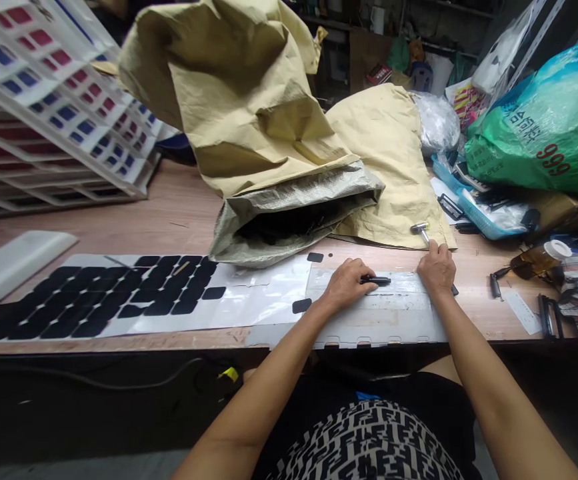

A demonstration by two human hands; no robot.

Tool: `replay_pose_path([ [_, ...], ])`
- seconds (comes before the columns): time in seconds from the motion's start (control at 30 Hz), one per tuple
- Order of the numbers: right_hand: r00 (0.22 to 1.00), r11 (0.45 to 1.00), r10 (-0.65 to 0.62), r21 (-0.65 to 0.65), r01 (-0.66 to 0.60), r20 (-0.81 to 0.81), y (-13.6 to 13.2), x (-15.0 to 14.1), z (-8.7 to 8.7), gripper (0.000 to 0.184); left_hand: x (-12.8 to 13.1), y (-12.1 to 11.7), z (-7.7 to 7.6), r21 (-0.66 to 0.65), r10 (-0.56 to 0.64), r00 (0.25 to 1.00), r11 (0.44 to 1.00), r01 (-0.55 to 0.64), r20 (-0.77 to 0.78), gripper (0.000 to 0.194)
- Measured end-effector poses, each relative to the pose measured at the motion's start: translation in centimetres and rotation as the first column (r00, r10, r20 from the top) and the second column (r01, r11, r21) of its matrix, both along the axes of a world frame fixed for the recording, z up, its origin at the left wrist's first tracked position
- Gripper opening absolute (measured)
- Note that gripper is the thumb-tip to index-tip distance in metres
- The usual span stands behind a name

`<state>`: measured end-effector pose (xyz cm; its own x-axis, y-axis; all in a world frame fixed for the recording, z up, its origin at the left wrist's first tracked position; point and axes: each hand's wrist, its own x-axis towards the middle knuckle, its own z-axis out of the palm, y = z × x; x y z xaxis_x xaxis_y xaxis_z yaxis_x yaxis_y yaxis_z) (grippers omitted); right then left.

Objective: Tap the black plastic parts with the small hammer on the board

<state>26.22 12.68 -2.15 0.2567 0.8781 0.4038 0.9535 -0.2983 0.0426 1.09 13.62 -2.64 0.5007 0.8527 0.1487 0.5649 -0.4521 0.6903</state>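
Observation:
My left hand (347,281) rests on a grey plastic strip (369,320) at the table's front edge, fingers closed on a thin black clip-like piece (376,281). My right hand (437,268) is closed round the handle of a small metal hammer (421,229), whose head points up and away, over the strip's right end. Two loose black rounded patches (315,257) (301,306) lie left of my left hand.
A pale sheet (249,303) carrying several black patches (119,297) stretches left along the table. An open woven sack (289,213) with tan paper bags lies behind. White display racks (43,113) stand far left, a green plastic bag (543,133) and clutter at right.

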Motion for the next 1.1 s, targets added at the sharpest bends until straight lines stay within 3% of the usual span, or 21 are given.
replay_pose_path([
  [0.17,1.000,1.000,-0.007,0.002,0.007,0.000,-0.1,-0.1,0.1,0.041,-0.2,0.7,-0.5,-0.003,-0.057,0.998,0.998,0.057,0.018,0.028],
  [0.57,0.999,0.999,-0.042,-0.009,0.042,-0.009,0.0,0.0,0.0,0.042,-0.2,0.7,-1.1,0.007,-0.055,0.993,0.998,0.055,0.101,0.023],
  [0.73,0.970,0.997,-0.075,-0.047,0.066,-0.229,0.0,-0.2,1.4,0.043,-0.3,0.9,-1.3,-0.016,-0.050,0.991,0.999,0.052,0.124,0.017],
  [0.83,0.888,0.997,0.072,0.060,-0.050,-0.453,-1.9,-1.1,2.6,0.045,-0.3,1.0,-1.3,-0.034,-0.039,0.989,0.998,0.044,0.139,0.016],
  [0.93,0.725,0.960,0.279,0.159,-0.231,-0.630,-5.6,-2.9,3.4,0.043,-0.3,1.1,-1.4,-0.023,-0.030,0.989,0.999,0.034,0.147,0.014],
  [1.0,0.626,0.939,0.318,0.144,-0.312,-0.712,-8.4,-4.4,3.7,0.044,-0.3,1.1,-1.4,-0.017,-0.031,0.987,0.999,0.034,0.159,0.014],
  [1.1,0.550,0.901,0.377,0.159,-0.403,-0.746,-11.5,-6.1,3.8,0.043,-0.3,1.2,-1.3,-0.031,-0.027,0.984,0.999,0.034,0.177,0.015],
])
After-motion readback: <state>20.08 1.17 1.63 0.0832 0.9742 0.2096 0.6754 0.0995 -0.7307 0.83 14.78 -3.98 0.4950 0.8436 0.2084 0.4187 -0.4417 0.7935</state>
